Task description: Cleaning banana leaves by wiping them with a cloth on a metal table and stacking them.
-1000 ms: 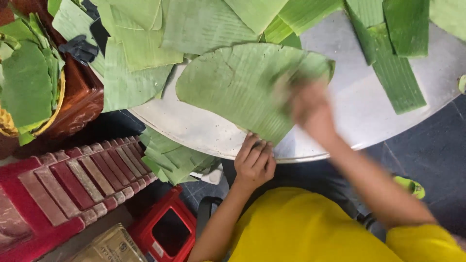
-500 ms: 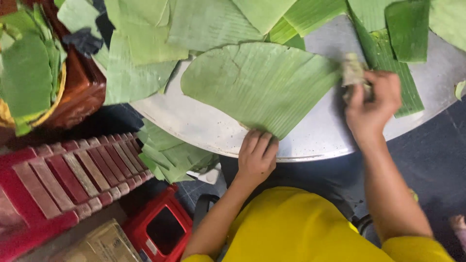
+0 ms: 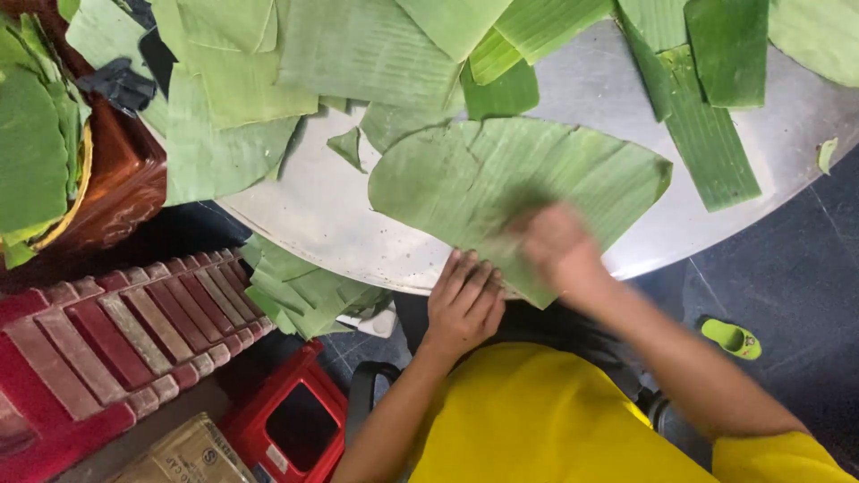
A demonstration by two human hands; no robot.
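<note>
View from above of a person in a yellow shirt working at a round, dull silver metal table (image 3: 617,98) covered with cut banana leaves.

The left hand (image 3: 463,304) lies flat, fingers spread and released, pressing down the near edge of a large, rounded, pale green banana leaf piece (image 3: 501,183). This leaf sits at the front of the table, its lower edge hanging slightly past the rim toward the person. The left hand is in the same place as half a second ago, so the leaf has stayed pinned.

The right hand (image 3: 557,246) has changed. Half a second ago it was off at the right end of the leaf, holding a small pale wad. Now it is back over the middle of the leaf, close to the left hand, and heavily blurred by fast motion. Whether the wad is there, and whether the fingers are clenched or open, cannot be told from the blur. The back-and-forth sweep across the surface reads as wiping the leaf clean, with the stroke under way.

Around it: more green leaf strips (image 3: 707,116) on the far side of the table, a stack of folded leaves (image 3: 300,291) below the rim, a red plastic stool (image 3: 291,425) and a red slatted crate (image 3: 116,340) on the floor at left.
</note>
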